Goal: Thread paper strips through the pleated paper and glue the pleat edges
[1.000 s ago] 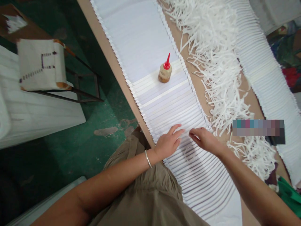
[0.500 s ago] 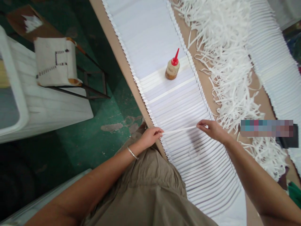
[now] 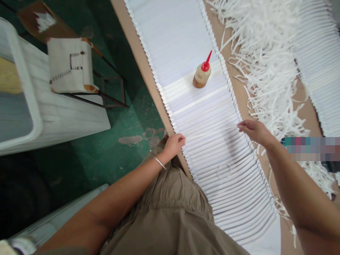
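Note:
My left hand [image 3: 175, 144] is closed at the near edge of a long row of overlapping white sheets [image 3: 183, 32], its fingertips pinching one end of a thin white strip [image 3: 209, 134]. At the far edge of the row, my right hand [image 3: 255, 132] pinches the strip's other end. The strip runs taut across the sheets and looks faint against them. Ahead of my hands, a squeeze bottle [image 3: 202, 75] with a red nozzle and brownish liquid stands on the sheets. A thin clear ring [image 3: 224, 171] lies nearer to me.
Beyond the row, a heap of loose white strips [image 3: 268, 53] covers part of the brown tabletop [image 3: 152, 83]. Another row of layered sheets [image 3: 318, 60] lies farther right. On the left are a padded stool [image 3: 70, 65] and a big white tub [image 3: 34, 102] on the green floor.
My right hand has moved outward to the right and away from me, so my hands are farther apart. The strip between them looks longer and thinner. The view has shifted slightly.

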`<state>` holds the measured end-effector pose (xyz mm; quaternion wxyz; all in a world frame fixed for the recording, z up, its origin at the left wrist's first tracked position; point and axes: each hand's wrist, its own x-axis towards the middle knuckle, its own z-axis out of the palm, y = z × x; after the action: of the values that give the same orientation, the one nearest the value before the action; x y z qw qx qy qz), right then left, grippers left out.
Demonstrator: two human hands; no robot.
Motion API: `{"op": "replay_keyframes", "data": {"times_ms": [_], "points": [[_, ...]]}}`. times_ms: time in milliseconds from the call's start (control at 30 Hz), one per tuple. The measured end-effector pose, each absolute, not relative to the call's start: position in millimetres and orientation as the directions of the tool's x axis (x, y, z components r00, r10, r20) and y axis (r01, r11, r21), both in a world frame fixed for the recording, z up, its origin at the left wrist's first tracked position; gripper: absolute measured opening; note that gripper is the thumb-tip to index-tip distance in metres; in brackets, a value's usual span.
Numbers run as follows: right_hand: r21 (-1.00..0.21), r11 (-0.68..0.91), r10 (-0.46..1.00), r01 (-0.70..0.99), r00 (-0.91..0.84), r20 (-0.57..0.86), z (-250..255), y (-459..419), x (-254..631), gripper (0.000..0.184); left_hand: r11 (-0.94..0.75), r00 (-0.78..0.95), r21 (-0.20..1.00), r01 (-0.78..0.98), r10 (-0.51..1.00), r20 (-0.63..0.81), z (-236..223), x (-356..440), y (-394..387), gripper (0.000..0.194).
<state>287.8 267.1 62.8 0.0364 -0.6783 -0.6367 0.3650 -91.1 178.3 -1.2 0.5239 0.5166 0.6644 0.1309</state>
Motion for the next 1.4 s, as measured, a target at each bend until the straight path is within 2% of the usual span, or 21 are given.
{"op": "replay_keyframes", "data": {"times_ms": [167, 267, 400, 500, 633, 933, 1400], "points": [[-0.420, -0.256, 0.903, 0.871, 0.061, -0.425, 57, 291, 300, 0.032, 0.487, 0.005, 0.656, 0.577, 0.801, -0.598, -1, -84, 187, 0.016], [-0.418, -0.256, 0.904, 0.872, 0.062, -0.424, 54, 304, 302, 0.026, 0.528, -0.004, 0.642, 0.557, 0.774, -0.633, -2, -80, 190, 0.017], [-0.409, -0.286, 0.909, 0.867, 0.110, -0.403, 50, 316, 300, 0.020, 0.520, -0.082, 0.605, 0.603, 0.795, -0.602, -10, -76, 192, 0.013], [-0.406, -0.289, 0.931, 0.867, 0.156, -0.330, 45, 321, 298, 0.020, 0.494, -0.093, 0.602, 0.627, 0.815, -0.572, -18, -76, 193, 0.014], [-0.438, -0.274, 0.942, 0.856, 0.147, -0.303, 39, 325, 295, 0.018, 0.489, -0.087, 0.596, 0.637, 0.814, -0.574, -23, -76, 193, 0.015], [-0.398, -0.200, 0.974, 0.895, 0.137, -0.181, 19, 331, 298, 0.018, 0.454, -0.097, 0.543, 0.706, 0.822, -0.561, -17, -74, 194, 0.016], [-0.294, -0.193, 0.974, 0.936, 0.147, -0.171, -9, 338, 291, 0.019, 0.425, -0.094, 0.525, 0.737, 0.834, -0.544, -17, -74, 196, 0.018]]}}
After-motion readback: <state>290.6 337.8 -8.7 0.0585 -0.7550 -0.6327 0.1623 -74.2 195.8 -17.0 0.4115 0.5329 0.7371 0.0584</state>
